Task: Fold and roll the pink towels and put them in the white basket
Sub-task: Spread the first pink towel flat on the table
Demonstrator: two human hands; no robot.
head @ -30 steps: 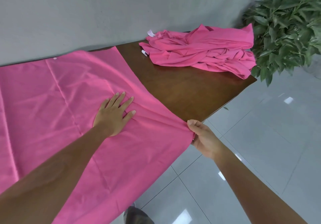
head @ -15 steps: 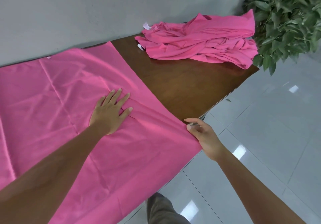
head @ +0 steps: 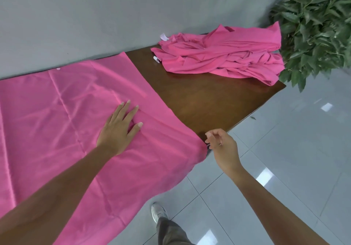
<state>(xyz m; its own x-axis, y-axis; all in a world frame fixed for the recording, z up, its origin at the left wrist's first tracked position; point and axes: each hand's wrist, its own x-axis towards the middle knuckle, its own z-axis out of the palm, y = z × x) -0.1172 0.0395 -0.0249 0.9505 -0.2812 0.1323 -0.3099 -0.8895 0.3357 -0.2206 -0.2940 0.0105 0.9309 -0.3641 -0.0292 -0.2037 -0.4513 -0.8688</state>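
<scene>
Towel point(head: 57, 121) spread flat on the bench point(head: 205, 102), and the near edge drapes off the front toward the floor. Left hand point(head: 118, 128) lies open on it, palm down, fingers splayed, pinning the cloth without gripping. Just right of that hand, creases run out toward the corner. Right hand point(head: 221, 146) sits at that corner by the bench edge, fingers loosely curled; whether it has any cloth pinched I cannot tell, though it looks just apart from it.

To do this step well, I'd say: keep the left palm pressing, take the corner cleanly between thumb and finger, and draw it taut away from the left hand so those creases flatten before the fold.

Beyond the right hand, farther along the bench, the pile point(head: 224, 56) of crumpled towels waits, with a plant point(head: 319, 26) past it. No basket in view.

Compared with a second ago: the right hand then had the towel's edge clearly pinched; now the fingers have eased off it. The left hand has barely shifted.
</scene>
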